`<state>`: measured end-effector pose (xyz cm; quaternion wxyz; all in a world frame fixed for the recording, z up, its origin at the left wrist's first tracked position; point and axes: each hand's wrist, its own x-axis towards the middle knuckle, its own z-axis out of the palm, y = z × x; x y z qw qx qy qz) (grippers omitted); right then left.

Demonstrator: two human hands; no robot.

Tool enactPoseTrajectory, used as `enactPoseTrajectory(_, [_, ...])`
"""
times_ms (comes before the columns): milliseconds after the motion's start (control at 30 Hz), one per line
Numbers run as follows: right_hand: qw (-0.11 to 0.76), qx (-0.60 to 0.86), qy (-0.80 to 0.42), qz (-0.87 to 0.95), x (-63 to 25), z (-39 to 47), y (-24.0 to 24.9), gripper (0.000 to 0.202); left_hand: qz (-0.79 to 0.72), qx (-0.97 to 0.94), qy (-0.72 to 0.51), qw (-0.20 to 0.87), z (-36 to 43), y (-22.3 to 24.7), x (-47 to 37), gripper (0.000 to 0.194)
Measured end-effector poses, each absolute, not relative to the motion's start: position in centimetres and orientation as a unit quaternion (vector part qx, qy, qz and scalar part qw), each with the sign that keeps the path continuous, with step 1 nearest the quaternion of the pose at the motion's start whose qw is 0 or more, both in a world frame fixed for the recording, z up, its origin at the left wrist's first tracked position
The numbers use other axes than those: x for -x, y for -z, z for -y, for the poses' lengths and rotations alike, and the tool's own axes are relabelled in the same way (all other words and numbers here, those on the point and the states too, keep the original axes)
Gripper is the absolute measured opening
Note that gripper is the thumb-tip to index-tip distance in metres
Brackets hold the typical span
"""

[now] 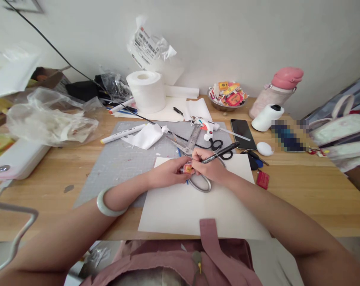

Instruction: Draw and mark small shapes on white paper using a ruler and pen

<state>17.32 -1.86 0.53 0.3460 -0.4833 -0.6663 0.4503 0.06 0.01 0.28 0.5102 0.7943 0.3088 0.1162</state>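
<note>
My left hand (pixel 169 171), with a pale bangle on its wrist, is closed on a small orange-and-pink paper cutout (pixel 188 169). My right hand (pixel 209 166) grips a black marker pen (pixel 220 153), its upper end slanting up to the right. The pen's tip is hidden behind my fingers beside the cutout. Both hands are over a large white sheet of paper (pixel 194 210). Under them lie scissors with grey handles (pixel 202 186), partly covered. A second pair of scissors with black handles (pixel 217 145) rests just beyond my right hand.
A grey cutting mat (pixel 108 171) holds paper scraps, a white marker (pixel 123 134) and a glue gun (pixel 208 127). Behind are a paper roll (pixel 146 91) and a bowl of colourful cutouts (pixel 227 95). On the right are a phone (pixel 243 134), a thread cone (pixel 266 118) and a pink-lidded bottle (pixel 275 93).
</note>
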Motion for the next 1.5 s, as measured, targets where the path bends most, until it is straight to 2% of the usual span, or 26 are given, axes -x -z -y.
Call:
enactPoseTrajectory(333, [0.352,0.492,-0.453,0.655,-17.3,2.0,-0.6,0.017,-0.303,-0.781,-0.114,0.534,0.0,-0.3,-0.1,0.026])
enactPoseTrajectory(467, [0.421,0.453,-0.576,0.535,-17.5,1.2,-0.2,0.017,-0.295,-0.712,-0.114,0.627,-0.2,-0.1,-0.1,0.027])
enactPoseTrajectory(633, [0.498,0.432,-0.636,0.401,-17.7,0.2,-0.3,0.029,-0.298,-0.66,-0.119,0.679,-0.6,0.5,-0.2,0.029])
enactPoseTrajectory(733, [0.52,0.433,-0.632,0.378,-17.5,0.3,-0.4,0.035,-0.297,-0.649,-0.124,0.689,-0.8,0.7,-0.2,0.031])
enactPoseTrajectory(867, [0.557,0.439,-0.562,0.427,-17.3,0.6,0.0,0.034,-0.292,-0.62,-0.139,0.715,-0.9,0.7,-0.2,0.035])
enactPoseTrajectory(1067, [0.498,0.477,-0.499,0.525,-17.4,1.2,0.0,0.036,-0.291,-0.595,-0.188,0.725,-0.8,0.7,-0.2,0.037])
enactPoseTrajectory(1233, [0.449,0.462,-0.508,0.571,-17.7,1.6,-0.6,0.021,-0.3,-0.607,-0.204,0.707,-1.0,1.1,-0.2,0.037])
enactPoseTrajectory(1500, [0.445,0.454,-0.522,0.57,-17.3,1.9,-0.8,0.021,-0.303,-0.634,-0.192,0.685,-0.9,1.2,-0.3,0.042])
